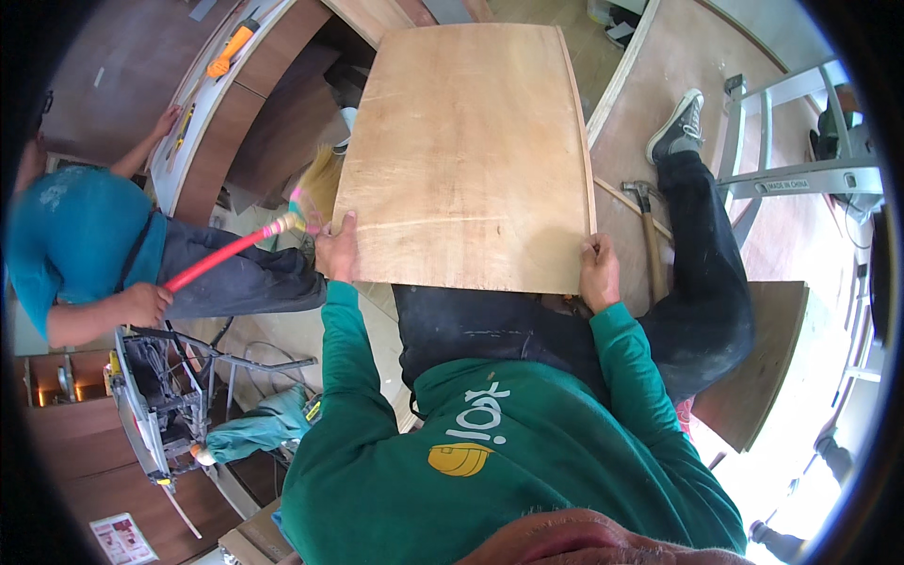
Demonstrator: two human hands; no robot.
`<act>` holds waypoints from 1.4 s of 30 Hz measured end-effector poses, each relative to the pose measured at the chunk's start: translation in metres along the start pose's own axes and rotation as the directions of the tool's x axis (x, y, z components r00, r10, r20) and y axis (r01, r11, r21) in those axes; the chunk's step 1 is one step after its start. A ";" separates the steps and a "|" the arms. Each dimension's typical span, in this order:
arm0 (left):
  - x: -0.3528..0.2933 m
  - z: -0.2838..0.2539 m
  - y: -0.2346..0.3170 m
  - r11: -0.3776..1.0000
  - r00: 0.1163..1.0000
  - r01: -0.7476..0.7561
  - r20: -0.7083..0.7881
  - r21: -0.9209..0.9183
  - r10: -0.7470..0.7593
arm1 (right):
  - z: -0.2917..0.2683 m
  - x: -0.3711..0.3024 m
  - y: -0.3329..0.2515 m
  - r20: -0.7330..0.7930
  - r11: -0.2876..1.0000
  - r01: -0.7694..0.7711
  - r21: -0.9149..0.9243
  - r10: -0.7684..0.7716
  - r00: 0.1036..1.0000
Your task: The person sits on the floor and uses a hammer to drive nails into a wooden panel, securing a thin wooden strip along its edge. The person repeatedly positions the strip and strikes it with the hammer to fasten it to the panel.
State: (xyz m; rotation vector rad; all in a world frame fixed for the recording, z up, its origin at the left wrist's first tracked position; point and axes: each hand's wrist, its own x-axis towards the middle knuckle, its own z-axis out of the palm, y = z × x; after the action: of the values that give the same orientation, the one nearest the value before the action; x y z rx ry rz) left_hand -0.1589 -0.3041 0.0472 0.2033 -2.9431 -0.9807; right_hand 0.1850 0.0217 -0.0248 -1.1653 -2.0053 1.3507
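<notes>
A wide plywood panel [461, 160] with a light, faintly grained face lies in front of me, above my thighs. My left hand [337, 250] is closed around its near left corner, thumb on the upper face. At the near right corner my right hand [600, 271] grips the edge, fingers curled. A thin raised strip [576, 113] runs along the panel's right side. Just right of my right hand lies a claw hammer [650, 226] with a wooden handle. The panel hides whatever is beneath it.
A co-worker [89, 235] at left holds a broom [235, 252] with a red handle, its bristles beside the panel. An orange tool [232, 49] rests on the cabinet edge. A metal ladder [800, 179] stands at right. A folding stand [169, 377] is at lower left; a curved board [758, 367] lies beside my leg.
</notes>
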 end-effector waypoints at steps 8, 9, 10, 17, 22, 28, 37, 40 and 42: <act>0.045 0.048 -0.017 1.000 0.997 0.021 0.080 -0.017 -0.020 | 0.013 -0.014 -0.001 -0.021 0.996 0.087 0.030 -0.087 0.996; 0.057 0.053 -0.027 0.998 0.993 0.029 0.114 -0.052 -0.023 | 0.015 -0.013 -0.008 -0.032 0.994 0.089 0.066 -0.087 0.996; 0.071 0.064 -0.043 0.997 0.995 0.012 0.103 -0.080 -0.003 | 0.018 -0.012 -0.013 -0.033 0.994 0.090 0.055 -0.089 0.996; 0.094 0.082 -0.037 0.993 0.988 -0.013 0.152 -0.120 0.031 | 0.044 -0.012 -0.014 -0.038 0.995 0.086 0.042 -0.085 0.996; 0.112 0.092 -0.053 0.994 0.977 -0.046 0.203 -0.102 0.066 | 0.050 -0.012 -0.012 -0.042 0.998 0.038 0.049 -0.036 0.998; 0.132 0.113 -0.064 0.979 0.981 -0.003 0.188 -0.205 0.043 | 0.068 -0.014 -0.005 -0.116 0.987 0.156 0.032 -0.151 0.982; 0.136 0.106 -0.050 0.994 0.993 -0.107 0.051 0.013 0.107 | 0.074 -0.031 -0.026 0.125 0.992 -0.084 0.097 0.072 0.990; 0.150 0.096 -0.056 0.987 0.990 -0.136 0.054 0.082 0.132 | 0.076 -0.042 -0.039 0.252 0.998 -0.056 -0.028 0.061 0.966; 0.162 0.102 -0.061 0.988 0.986 -0.153 0.058 -0.013 0.154 | 0.075 -0.040 -0.039 0.329 0.996 -0.087 -0.022 0.090 0.940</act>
State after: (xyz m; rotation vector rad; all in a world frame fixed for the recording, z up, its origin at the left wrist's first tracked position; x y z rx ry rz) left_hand -0.3194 -0.3139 -0.0728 -0.0531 -2.9526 -0.9944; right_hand 0.1352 -0.0575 -0.0178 -1.1022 -2.2077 1.6793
